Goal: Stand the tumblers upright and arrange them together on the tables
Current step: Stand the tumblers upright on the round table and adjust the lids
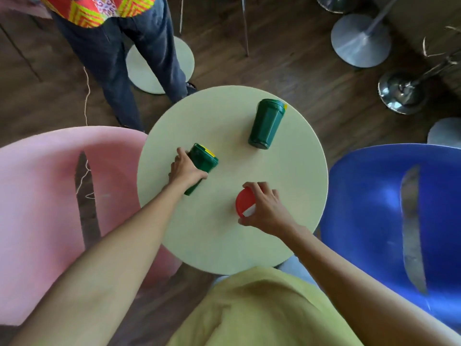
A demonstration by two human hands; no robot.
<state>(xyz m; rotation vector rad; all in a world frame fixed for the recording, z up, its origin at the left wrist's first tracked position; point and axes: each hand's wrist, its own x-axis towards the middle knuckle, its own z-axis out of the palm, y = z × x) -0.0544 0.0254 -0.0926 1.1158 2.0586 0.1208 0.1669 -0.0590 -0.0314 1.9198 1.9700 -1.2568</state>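
Observation:
A round pale-green table [224,236] holds three tumblers. My left hand [185,171] grips a dark green tumbler [203,161] with a yellow-marked lid at the table's left side; it is tilted, lid end raised. My right hand [268,208] is closed over a red-lidded tumbler [245,202] near the table's front, and its body is hidden under the hand. A second dark green tumbler [267,123] lies on its side at the far right of the table, lid pointing away from me, untouched.
A pink chair [50,208] stands left of the table and a blue chair [374,208] right of it. Another person's legs [119,71] stand just beyond the far-left edge. Metal stool bases [360,39] sit on the dark wood floor at the back right.

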